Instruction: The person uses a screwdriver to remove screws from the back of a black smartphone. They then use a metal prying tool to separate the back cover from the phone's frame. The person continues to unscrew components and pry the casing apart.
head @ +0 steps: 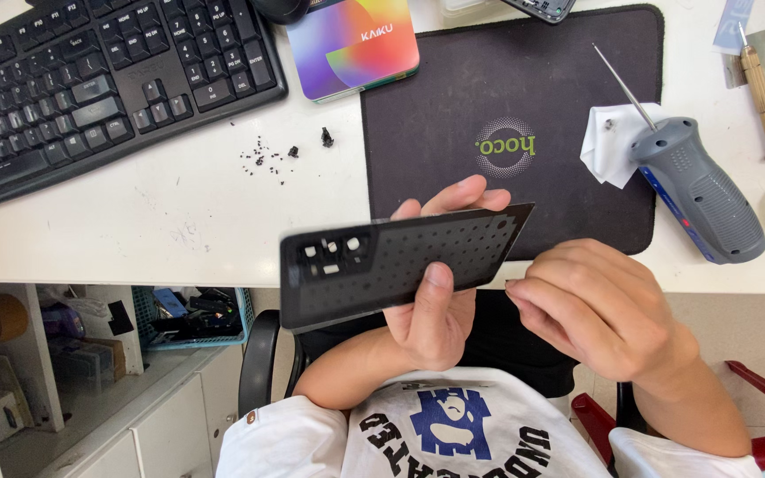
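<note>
Nearest the camera, the left hand (436, 310) grips a phone back cover (396, 261), thumb pressed on its near face and fingers wrapped behind the top edge. The cover hangs in the air just in front of the tabletop (179, 221) edge, above the person's lap. It is a thin, flat, dark rectangle with a grid of small dots and a cluster of camera cut-outs at its left end. The right hand (599, 305) sits just beside the cover's right corner, fingers curled together; whether they pinch anything there I cannot tell.

The panel looks thin and somewhat stiff, so a hard squeeze or a twist at that corner could probably bend or crack it, and a slack grip would drop it to the floor.

Farther out lies a black, soft-looking work mat (453, 106). To its right rest a grey electric screwdriver (697, 186) with a long thin bit, lying on a crumpled white wipe (608, 142), and a brass-handled tool (761, 88). Tiny dark screws (267, 158) are scattered loose on the white surface, easily swept off by a sleeve. Beyond them are a black keyboard (90, 80) and a multicoloured box (354, 42).
</note>
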